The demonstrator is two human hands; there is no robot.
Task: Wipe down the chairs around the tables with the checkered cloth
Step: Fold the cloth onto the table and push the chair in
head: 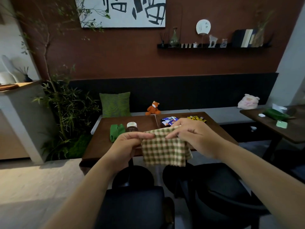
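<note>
Both hands up at chest level over the near edge of the dark brown wooden table [105, 146], sharing one green-and-cream checkered cloth [163, 149]. Left hand [127, 144]: thumb and forefinger pinched shut on the cloth's upper left corner, other fingers curled in. Right hand [193, 138]: fingertips nipping the upper edge further right, remaining fingers loosely spread, not fisted. Cloth hangs free between the two grips, clear of the tabletop, lower hem dangling in front of the table edge; it looks doubled over, soft, woven, slightly rumpled at the top fold. Judged purpose: spreading or refolding it into a usable pad before wiping. Two black padded chairs [132, 207] stand directly below, tucked toward the table, untouched; wiping appears not yet begun. A folded green napkin [116, 132] and brown lidded jar [132, 127] sit on the table behind the hands.
</note>
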